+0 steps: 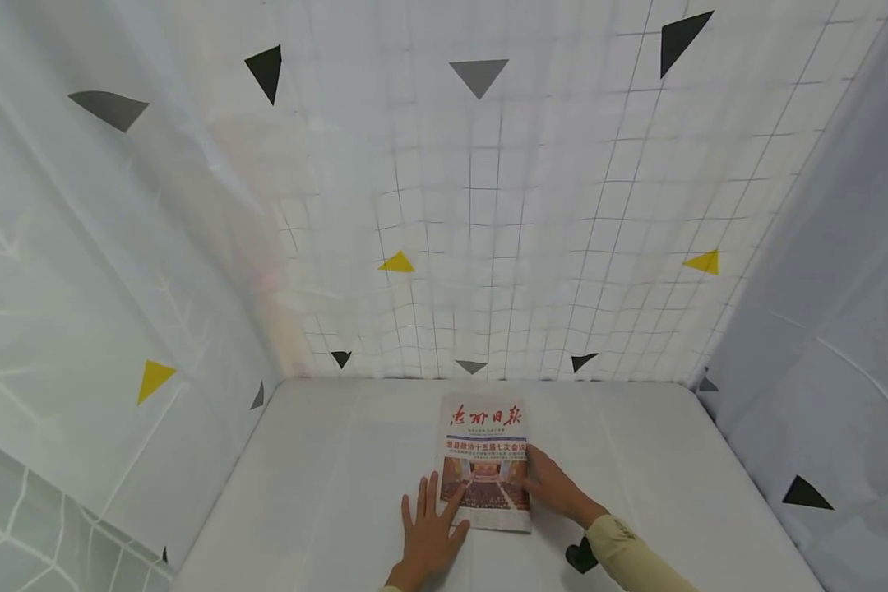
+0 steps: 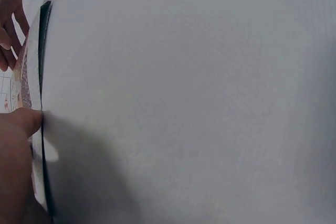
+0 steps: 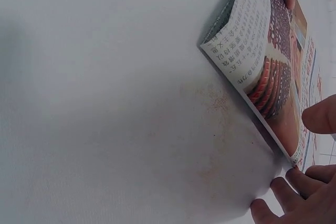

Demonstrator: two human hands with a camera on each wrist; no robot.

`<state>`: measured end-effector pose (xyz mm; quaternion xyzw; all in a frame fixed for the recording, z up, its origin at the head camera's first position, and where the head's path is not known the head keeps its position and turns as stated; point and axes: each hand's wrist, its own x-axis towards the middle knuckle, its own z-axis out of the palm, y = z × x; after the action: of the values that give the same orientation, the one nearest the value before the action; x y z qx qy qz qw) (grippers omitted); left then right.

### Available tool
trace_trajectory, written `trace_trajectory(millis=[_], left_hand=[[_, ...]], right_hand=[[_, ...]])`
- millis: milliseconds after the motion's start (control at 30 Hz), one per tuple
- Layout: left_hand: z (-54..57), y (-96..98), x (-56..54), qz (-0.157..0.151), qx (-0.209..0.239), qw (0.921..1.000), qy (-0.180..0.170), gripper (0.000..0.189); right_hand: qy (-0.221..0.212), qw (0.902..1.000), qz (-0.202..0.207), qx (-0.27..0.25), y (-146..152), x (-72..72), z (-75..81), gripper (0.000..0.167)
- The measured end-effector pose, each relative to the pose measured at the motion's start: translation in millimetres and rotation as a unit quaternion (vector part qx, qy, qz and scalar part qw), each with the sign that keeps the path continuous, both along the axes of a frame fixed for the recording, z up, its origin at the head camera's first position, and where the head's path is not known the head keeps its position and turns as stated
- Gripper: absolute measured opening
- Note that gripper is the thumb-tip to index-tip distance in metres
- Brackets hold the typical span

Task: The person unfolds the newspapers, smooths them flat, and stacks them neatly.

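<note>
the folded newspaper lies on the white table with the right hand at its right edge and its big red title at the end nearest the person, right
Not quite: the big red title is at the far end, as the head view shows. The folded newspaper does lie on the white table, with the right hand at its right edge.

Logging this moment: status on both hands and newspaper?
Left hand on newspaper, lower left. Right hand at its right edge. Newspaper folded, front page up. Only hands over it.
</note>
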<state>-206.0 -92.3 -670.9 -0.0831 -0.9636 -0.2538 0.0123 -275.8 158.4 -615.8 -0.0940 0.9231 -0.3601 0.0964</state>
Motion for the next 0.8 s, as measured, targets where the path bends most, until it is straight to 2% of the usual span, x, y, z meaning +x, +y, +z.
trace_trajectory(millis=[200,533,633,800], left_hand=[[0.7,1.0,1.4,0.003,-0.007,0.9999,0.007,0.056],[14.2,2.9,2.9,0.003,-0.031,0.999,-0.031,0.058],[13.5,3.2,3.7,0.006,-0.037,0.9988,-0.032,0.058],[4.6,3.4,2.8,0.006,-0.031,0.9995,-0.007,0.057]], right_hand=[[0.012,0.9998,-0.001,-0.016,-1.9,1.1,-2.5,0.073],[0.027,0.9993,0.009,-0.026,-4.6,2.5,-1.2,0.069],[0.02,0.9993,0.01,-0.029,-5.6,3.2,-1.3,0.069],[0.024,0.9992,0.007,-0.03,-7.4,3.1,-4.3,0.069]])
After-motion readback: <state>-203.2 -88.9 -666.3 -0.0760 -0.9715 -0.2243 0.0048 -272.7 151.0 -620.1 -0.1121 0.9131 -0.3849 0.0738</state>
